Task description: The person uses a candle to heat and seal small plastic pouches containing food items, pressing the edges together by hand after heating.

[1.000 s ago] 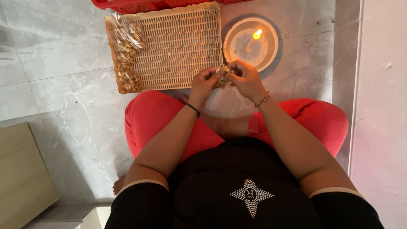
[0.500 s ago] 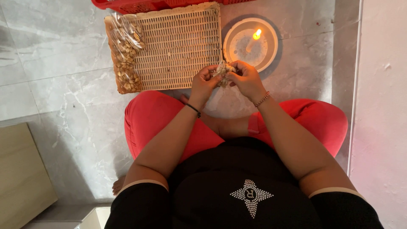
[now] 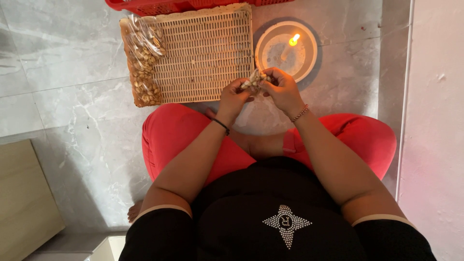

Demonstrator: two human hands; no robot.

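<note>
A small clear packet point(image 3: 254, 79) of pale nuts was held between both hands, just above the floor and close to the rim of a round metal dish point(image 3: 270, 36). The left hand point(image 3: 233, 96) pinched the packet's near end, its fingers point(image 3: 244, 87) pressed together on the plastic; the right hand point(image 3: 282, 89) closed over the far end, fingers curled and pinching the same packet. This two-point grip appeared to keep the packet's edge taut and steady. A lit candle point(image 3: 293, 40) stood in the dish, its flame just beyond the packet, which looked to be held near the flame on purpose, though the exact gap could not be judged. Left of the dish, a flat woven tray point(image 3: 208, 53) lay on the grey marble floor point(image 3: 63, 96), within easy reach. Along the tray's left edge rested a larger clear bag point(image 3: 142, 60) filled with similar nuts. A red crate point(image 3: 150, 6) touched the tray's far side. The person sat cross-legged in red trousers point(image 3: 169, 140), with the hands working ahead of the knees.
</note>
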